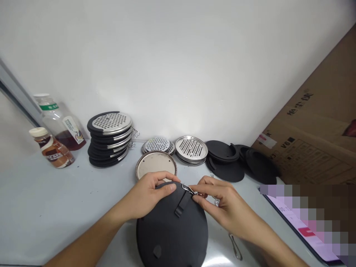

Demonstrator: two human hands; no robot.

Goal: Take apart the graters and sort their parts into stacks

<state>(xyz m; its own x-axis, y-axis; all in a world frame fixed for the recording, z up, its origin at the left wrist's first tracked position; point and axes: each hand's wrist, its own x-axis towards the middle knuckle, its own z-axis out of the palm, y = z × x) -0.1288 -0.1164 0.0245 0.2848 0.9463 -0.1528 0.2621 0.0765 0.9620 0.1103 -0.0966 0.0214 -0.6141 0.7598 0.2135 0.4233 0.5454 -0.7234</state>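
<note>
A round black disc (175, 237), with a narrow strap (182, 204) across its upper part, stands tilted toward me. My left hand (155, 191) grips its top edge, thumb on the near face and fingers behind. At the upper right of the rim, my right hand (219, 198) pinches a small silver metal clip (188, 189) beside the strap's end. Its exact hold is partly hidden by the fingers. Just behind the disc lies a round metal plate (156, 163) with small holes. Another metal clip (235, 246) rests on the table to the right.
Black-rimmed perforated discs (111, 139) are stacked at left, near two bottles (52, 148). Slotted metal plates (191, 148), perforated plates (157, 145) and black round covers (222, 152) line the wall. A cardboard box (308, 137) and a lit screen (294, 222) stand right.
</note>
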